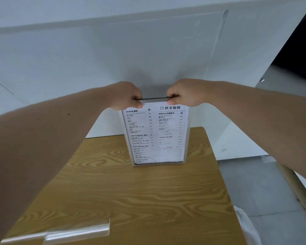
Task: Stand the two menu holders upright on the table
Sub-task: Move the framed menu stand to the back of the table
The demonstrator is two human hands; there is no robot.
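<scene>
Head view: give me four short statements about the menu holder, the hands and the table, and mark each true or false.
1. Both hands pinch the top edge of the menu holder. True: left hand and right hand sit at its top corners.
2. The menu holder lies flat. False: it stands upright, base on the wooden table.
3. A clear acrylic piece lies at the table's near edge. True.
4. The menu sheet is blank. False: it carries printed text, including a COFFEE heading.

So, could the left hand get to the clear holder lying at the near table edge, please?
Probably yes: the left hand grips the upright menu holder, but once it lets go, nothing on the table blocks the flat holder.
</scene>
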